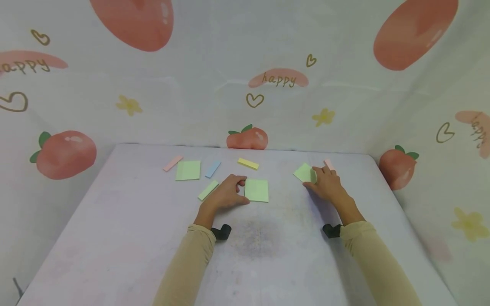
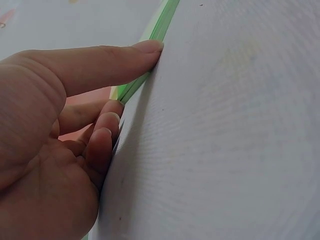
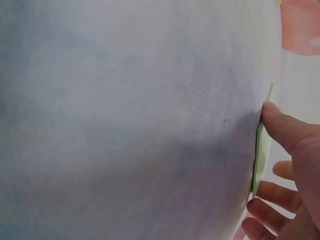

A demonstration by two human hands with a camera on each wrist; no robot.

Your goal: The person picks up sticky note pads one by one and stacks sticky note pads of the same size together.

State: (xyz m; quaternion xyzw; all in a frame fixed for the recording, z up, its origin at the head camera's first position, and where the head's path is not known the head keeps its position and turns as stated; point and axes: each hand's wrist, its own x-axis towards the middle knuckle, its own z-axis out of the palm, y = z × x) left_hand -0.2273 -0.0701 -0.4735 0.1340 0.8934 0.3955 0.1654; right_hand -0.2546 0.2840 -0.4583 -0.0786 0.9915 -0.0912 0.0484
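Near the middle of the table, my left hand (image 1: pixel 226 193) holds a square green sticky note pad (image 1: pixel 257 190) by its left side, thumb at the near corner and index finger at the far one. That pad lies flat; in the left wrist view the thumb presses on the edge of the pad (image 2: pixel 161 25). Farther right, my right hand (image 1: pixel 328 185) grips another green sticky note pad (image 1: pixel 303 173), turned at an angle. The right wrist view shows this pad (image 3: pixel 263 150) edge-on between thumb and fingers, which hide part of it.
A third green pad (image 1: pixel 188 170) lies at the back left, between a pink strip (image 1: pixel 172 163) and a blue strip (image 1: pixel 212 169). Beside my left hand is a green strip (image 1: pixel 206 191). A yellow strip (image 1: pixel 248 163) lies behind; another pink strip (image 1: pixel 328 163) is partly behind my right hand.
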